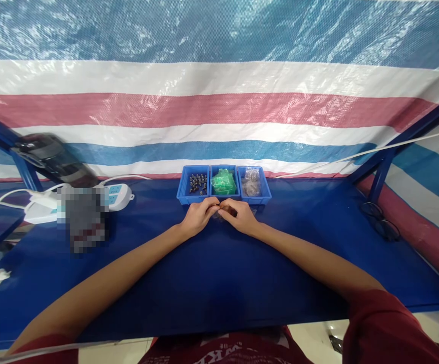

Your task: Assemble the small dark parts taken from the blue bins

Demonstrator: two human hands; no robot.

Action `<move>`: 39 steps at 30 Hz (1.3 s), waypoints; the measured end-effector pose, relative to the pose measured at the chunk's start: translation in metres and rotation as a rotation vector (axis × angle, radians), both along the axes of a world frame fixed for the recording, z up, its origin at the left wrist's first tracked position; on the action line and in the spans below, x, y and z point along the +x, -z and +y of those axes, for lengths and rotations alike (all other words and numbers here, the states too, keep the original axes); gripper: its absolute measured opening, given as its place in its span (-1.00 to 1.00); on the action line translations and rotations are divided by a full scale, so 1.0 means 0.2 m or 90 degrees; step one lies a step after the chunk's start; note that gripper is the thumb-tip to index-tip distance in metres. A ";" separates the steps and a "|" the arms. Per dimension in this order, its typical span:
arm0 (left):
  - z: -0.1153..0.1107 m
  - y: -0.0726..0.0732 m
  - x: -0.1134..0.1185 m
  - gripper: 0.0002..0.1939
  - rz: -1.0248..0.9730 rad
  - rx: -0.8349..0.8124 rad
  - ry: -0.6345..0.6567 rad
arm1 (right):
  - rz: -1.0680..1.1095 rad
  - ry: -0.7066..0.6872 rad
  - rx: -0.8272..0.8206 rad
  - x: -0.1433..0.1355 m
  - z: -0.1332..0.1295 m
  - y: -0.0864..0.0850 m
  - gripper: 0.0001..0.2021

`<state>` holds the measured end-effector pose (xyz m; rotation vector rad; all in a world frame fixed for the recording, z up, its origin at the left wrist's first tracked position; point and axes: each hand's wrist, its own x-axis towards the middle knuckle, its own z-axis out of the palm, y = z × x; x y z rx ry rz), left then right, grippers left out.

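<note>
My left hand [200, 217] and my right hand [239, 215] meet just in front of three small blue bins, fingertips pinched together. Whatever lies between the fingers is too small and too covered to name. A bit of clear plastic shows beneath and beside the hands, partly hidden by them. The left bin [180, 191] holds several small metal fittings [198, 183]. In the middle bin [211, 188] are green pieces in clear plastic bags [223, 181]. Clear bags with greyish contents [251, 183] fill the right bin [267, 191].
The bins stand on a blue table [219, 283] against a striped sheet [219, 108]. Leftward are a white power strip [119, 197] with cables, a blurred-out dark object [85, 217] and a dark bottle [58, 157]. Eyeglasses [381, 221] lie at right, near a blue frame post [381, 182].
</note>
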<state>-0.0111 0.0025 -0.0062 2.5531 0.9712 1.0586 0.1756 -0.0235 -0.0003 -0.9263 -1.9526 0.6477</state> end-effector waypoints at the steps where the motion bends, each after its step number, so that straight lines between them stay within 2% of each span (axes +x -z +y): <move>1: 0.00 0.00 0.00 -0.73 0.003 0.001 0.003 | 0.000 0.000 0.001 0.00 0.00 0.00 -0.81; 14: 0.00 0.00 0.00 -0.76 0.006 -0.010 0.028 | -0.034 -0.017 0.016 0.00 0.01 0.01 -0.81; 19: -0.01 0.00 0.00 -0.75 0.012 -0.005 0.012 | -0.029 -0.015 0.027 0.00 0.00 0.00 -0.82; 25: -0.01 -0.01 0.01 -0.73 -0.008 -0.010 -0.033 | 0.019 0.050 0.003 0.01 -0.01 0.00 -0.78; 33: -0.01 -0.03 0.02 -0.73 -0.011 0.023 -0.013 | 0.043 0.054 -0.016 0.01 -0.01 -0.01 -0.74; 39: -0.01 -0.03 0.01 -0.73 -0.008 0.034 0.013 | 0.027 0.046 0.011 0.01 -0.01 -0.02 -0.70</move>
